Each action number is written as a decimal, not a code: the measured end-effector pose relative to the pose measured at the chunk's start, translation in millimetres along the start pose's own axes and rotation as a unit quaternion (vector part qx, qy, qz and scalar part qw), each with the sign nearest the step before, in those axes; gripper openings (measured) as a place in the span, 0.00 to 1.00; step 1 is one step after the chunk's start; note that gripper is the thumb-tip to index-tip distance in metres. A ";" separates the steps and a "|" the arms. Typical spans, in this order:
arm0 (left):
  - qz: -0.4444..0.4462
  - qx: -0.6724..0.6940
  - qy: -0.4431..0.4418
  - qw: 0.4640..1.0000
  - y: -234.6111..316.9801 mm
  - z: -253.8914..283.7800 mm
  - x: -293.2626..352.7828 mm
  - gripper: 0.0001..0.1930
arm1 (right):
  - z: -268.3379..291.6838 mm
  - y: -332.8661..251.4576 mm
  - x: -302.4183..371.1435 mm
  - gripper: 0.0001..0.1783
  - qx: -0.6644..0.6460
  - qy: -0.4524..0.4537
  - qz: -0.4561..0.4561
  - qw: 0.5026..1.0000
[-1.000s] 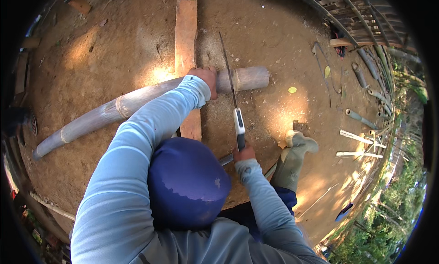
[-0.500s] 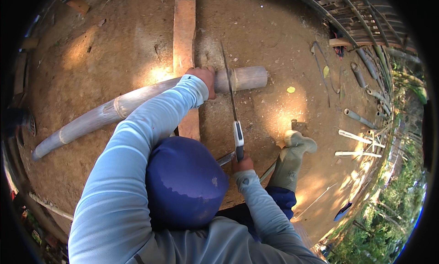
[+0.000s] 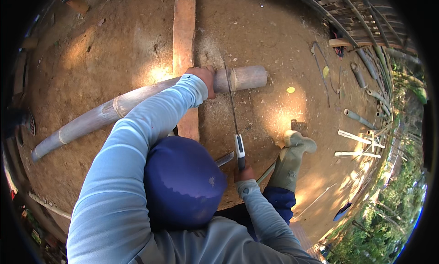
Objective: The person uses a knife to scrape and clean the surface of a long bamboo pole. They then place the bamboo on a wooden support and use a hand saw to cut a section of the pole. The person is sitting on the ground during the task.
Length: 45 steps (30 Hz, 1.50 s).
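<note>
A thick grey bamboo pole [image 3: 93,120] lies across a wooden beam [image 3: 184,35], its thicker cut end to the right. My left hand [image 3: 202,78] is closed over the pole beside the beam, pressing on its top. My right hand [image 3: 244,173] is wrapped round the handle of a hand saw [image 3: 239,145] with a white and black grip. The thin saw blade crosses the pole to the right of my left hand, just left of the joint near the pole's end. How deep the blade sits cannot be made out.
My blue-covered knee [image 3: 185,184] is near the left forearm, and my right foot wears an olive boot [image 3: 290,161]. A flat metal blade [image 3: 225,159] lies by the knee. Bamboo offcuts [image 3: 359,119] and a yellow leaf [image 3: 291,89] lie on the dirt at right.
My right hand has drawn the saw back toward me, so less of its blade sticks out beyond the pole. The left hand and the pole keep their place.
</note>
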<state>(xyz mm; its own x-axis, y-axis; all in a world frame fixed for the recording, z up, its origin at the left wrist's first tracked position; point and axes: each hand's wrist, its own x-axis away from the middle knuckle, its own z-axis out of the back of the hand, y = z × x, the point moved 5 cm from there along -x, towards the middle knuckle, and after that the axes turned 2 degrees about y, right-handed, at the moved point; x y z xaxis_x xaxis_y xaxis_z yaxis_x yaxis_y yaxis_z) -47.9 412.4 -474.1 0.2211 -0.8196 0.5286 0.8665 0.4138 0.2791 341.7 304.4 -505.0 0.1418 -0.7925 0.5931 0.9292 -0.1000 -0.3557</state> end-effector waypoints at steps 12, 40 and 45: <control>0.004 -0.017 -0.035 0.999 7.8 8.9 5.6 0.38 | 12.4 -84.8 -46.7 0.18 0.026 0.004 0.026 0.999; 0.001 -0.022 -0.007 1.000 10.6 7.0 4.9 0.36 | 5.4 -88.7 -57.5 0.15 0.009 0.005 0.027 1.000; 0.001 -0.036 0.004 0.999 8.9 -16.8 8.4 0.36 | -12.6 15.0 6.8 0.16 -0.031 0.010 -0.009 0.999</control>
<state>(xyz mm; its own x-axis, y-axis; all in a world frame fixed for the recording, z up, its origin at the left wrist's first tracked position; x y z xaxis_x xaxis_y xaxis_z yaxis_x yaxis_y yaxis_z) -30.8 402.5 -480.7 0.2260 -0.8218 0.5230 0.8962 0.3858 0.2190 352.4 289.9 -515.4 0.1179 -0.8024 0.5850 0.9085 -0.1507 -0.3897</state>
